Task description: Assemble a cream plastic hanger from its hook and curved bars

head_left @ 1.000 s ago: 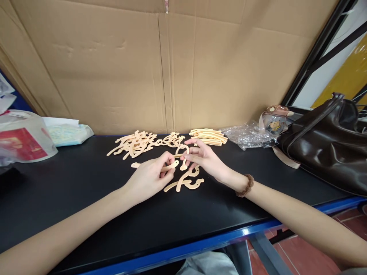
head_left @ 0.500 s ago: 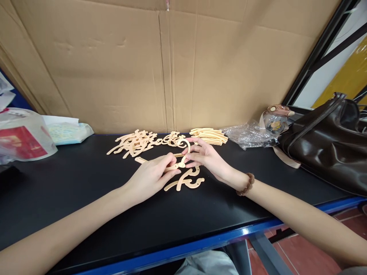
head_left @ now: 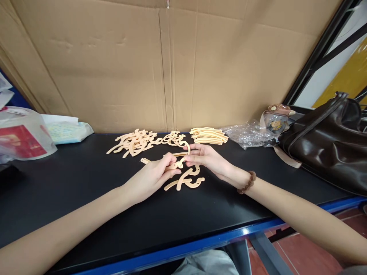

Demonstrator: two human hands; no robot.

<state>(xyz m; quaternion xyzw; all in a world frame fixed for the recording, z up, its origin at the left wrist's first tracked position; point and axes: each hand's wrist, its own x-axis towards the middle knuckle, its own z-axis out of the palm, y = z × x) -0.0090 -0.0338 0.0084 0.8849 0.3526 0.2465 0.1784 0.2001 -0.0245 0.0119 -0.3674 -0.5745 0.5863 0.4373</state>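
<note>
My left hand (head_left: 156, 170) is closed, pinching a beige plastic hanger arm (head_left: 145, 160) whose end sticks out beyond the knuckles. At its fingertips the arm meets a curved beige hanger hook (head_left: 188, 148), gripped by the thumb and fingers of my right hand (head_left: 210, 158). The joint between the two parts is partly covered by fingers. Just behind the hands, another beige strip (head_left: 179, 154) shows; whether it is held or lying there I cannot tell. Loose hanger arms (head_left: 181, 181) and a hook (head_left: 195, 185) lie on the black tabletop just below the hands.
Toward the back are piles of hanger arms (head_left: 136, 142), hooks (head_left: 172, 138) and straight strips (head_left: 209, 135). Clear plastic wrap (head_left: 248, 134), a cup (head_left: 275, 119) and a dark leather bag (head_left: 323, 141) stand right; a plastic bag (head_left: 25, 133) and a soft packet (head_left: 70, 131) left. Cardboard (head_left: 114, 68) stands behind.
The hook has tipped lower and turned narrower to the view, with my right hand's fingers drawn in closer around it. The arm's far end has shifted slightly right.
</note>
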